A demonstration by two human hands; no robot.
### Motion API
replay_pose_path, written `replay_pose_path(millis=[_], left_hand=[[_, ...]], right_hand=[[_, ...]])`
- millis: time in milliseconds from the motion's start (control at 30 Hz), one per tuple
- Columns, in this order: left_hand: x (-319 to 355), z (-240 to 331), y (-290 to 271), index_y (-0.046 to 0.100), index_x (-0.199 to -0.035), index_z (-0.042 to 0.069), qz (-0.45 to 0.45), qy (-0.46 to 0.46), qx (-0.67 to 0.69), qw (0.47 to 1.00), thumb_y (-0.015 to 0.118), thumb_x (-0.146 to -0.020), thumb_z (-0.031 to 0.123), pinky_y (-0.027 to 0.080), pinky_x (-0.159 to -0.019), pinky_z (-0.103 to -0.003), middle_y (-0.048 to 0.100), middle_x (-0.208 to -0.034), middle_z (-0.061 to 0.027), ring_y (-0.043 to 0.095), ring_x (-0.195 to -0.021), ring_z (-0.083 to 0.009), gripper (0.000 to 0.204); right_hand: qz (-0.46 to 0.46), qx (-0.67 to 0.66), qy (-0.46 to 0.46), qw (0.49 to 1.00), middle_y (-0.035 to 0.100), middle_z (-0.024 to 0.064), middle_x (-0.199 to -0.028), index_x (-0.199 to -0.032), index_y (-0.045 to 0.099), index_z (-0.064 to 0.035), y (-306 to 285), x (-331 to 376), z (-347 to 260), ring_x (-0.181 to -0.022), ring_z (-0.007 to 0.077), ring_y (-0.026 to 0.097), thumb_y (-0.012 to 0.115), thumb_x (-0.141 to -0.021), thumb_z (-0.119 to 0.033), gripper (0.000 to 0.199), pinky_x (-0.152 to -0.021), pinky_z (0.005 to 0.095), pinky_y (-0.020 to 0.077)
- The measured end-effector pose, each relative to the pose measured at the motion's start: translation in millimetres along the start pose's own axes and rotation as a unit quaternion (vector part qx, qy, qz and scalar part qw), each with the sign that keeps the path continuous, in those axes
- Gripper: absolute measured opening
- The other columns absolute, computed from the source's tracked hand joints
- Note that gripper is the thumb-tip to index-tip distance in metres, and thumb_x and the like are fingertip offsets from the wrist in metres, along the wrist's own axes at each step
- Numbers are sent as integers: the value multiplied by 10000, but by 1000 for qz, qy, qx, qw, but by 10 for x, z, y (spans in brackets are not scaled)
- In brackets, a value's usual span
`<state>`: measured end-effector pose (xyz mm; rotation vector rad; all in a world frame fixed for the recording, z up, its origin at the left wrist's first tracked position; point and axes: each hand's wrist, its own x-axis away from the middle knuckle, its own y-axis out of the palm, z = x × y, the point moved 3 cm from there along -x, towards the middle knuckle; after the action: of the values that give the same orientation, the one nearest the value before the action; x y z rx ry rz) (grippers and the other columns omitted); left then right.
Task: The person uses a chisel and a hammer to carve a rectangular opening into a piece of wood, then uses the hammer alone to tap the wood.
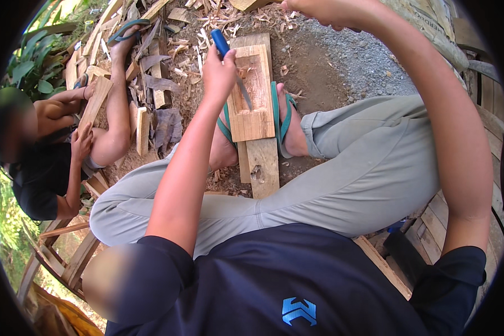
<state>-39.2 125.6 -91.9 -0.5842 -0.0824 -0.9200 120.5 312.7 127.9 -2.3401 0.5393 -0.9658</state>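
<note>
My left hand (218,75) is closed around a chisel, its blue handle (220,41) sticking up above my fist. The steel blade (244,92) slants down into the recess of a pale wooden block (253,127), its tip near the recess's near end. Under the block lies a rougher board (263,173). At the top edge my right hand (316,12) is raised with curled fingers. A pale piece of wood (247,4) reaches toward it, mostly cut off by the frame, and appears held by it. My feet (294,126) in green flip-flops flank the block.
To the left, another person (42,162) sits holding a wooden piece (97,101). Wood offcuts (142,131) and shavings (199,28) litter the ground. Grey gravel (347,61) spreads beyond my right foot; a slatted wooden structure (490,134) stands at the right.
</note>
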Motion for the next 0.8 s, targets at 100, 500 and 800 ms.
replay_pose_path(millis=[100,500,800], left_hand=[[50,119,-173,581,-1108,-15,-12,-37,125,991,614,-1028,205,552,-534,-290,685,-881,-102,671,-616,-143,236],[194,25,-18,483,-1261,14,-60,40,167,983,479,-1078,109,561,-672,-290,689,-1086,-102,730,-881,-186,206],[66,37,92,534,-1229,-1,-73,38,105,991,526,-1061,131,586,-694,-309,705,-1083,-108,732,-891,-187,214]], right_hand=[[0,-11,21,1000,603,45,-631,-1178,766,-137,-42,33,6,-549,147,550,600,-930,-194,303,-534,351,461],[7,80,-63,995,737,178,-836,-1097,770,-100,112,80,-46,-774,277,711,606,-898,-164,265,-732,411,537],[-20,91,-115,989,716,240,-875,-1068,750,-62,286,-54,-15,-816,330,718,584,-871,-121,264,-769,438,545]])
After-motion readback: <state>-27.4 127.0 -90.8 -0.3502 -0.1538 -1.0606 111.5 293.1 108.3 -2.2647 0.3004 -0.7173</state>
